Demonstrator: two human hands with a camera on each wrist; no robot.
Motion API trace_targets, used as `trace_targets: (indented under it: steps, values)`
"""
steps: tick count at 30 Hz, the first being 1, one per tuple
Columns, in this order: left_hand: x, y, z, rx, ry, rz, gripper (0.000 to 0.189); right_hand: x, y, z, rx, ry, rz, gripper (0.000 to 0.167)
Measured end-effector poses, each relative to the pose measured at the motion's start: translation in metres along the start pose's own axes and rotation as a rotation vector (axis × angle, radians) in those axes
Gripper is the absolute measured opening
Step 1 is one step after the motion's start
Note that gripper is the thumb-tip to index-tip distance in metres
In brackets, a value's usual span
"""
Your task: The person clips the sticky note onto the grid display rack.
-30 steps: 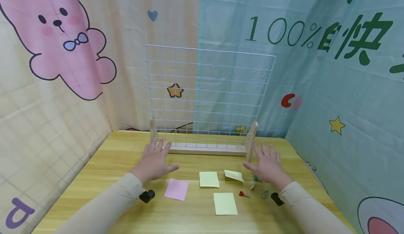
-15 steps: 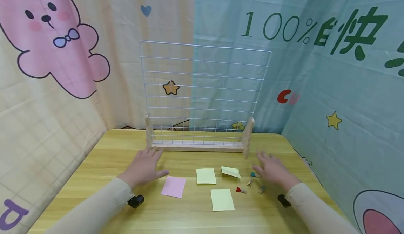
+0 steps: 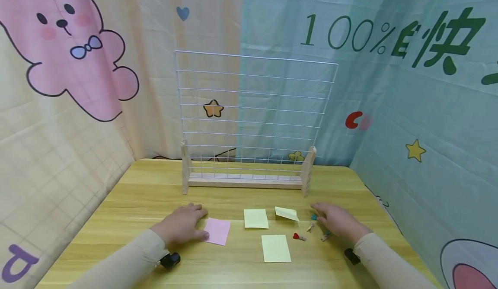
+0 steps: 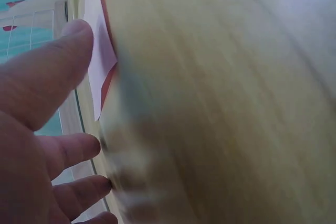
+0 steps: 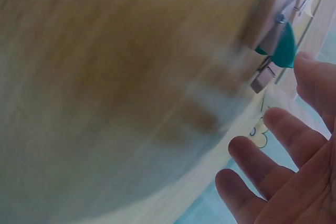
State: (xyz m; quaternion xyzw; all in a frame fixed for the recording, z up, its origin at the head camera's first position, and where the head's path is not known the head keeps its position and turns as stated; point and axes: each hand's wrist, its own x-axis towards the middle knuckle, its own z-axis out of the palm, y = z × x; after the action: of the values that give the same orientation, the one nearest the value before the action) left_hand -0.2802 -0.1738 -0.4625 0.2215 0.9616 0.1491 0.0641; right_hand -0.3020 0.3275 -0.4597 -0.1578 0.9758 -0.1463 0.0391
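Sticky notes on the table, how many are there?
4: the pink sticky note by the left hand, then three yellow ones: the flat back note to its right, the curled note beyond that, and the front note. Any stacked underneath would be hidden.

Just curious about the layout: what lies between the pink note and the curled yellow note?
The head view shows a flat yellow note between the pink note and the curled yellow note, with bare tabletop either side.
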Motion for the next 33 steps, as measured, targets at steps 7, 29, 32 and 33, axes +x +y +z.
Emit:
trace_targets:
  steps: [7,29,32,33]
  values:
    - [0.002,0.0,0.004,0.021,-0.008,-0.017,0.074,0.003,0.005,0.006,0.009,0.018,0.004,0.042]
    - [0.003,-0.001,0.008,-0.082,0.01,-0.026,0.066,0.012,0.023,-0.003,0.211,-0.104,-0.014,0.034]
    - [0.003,-0.001,0.008,-0.1,0.013,-0.02,0.066,0.012,0.024,-0.004,0.249,-0.134,-0.029,0.033]
    - [0.004,0.0,0.008,-0.107,0.015,-0.02,0.065,0.012,0.025,-0.004,0.258,-0.14,-0.03,0.033]
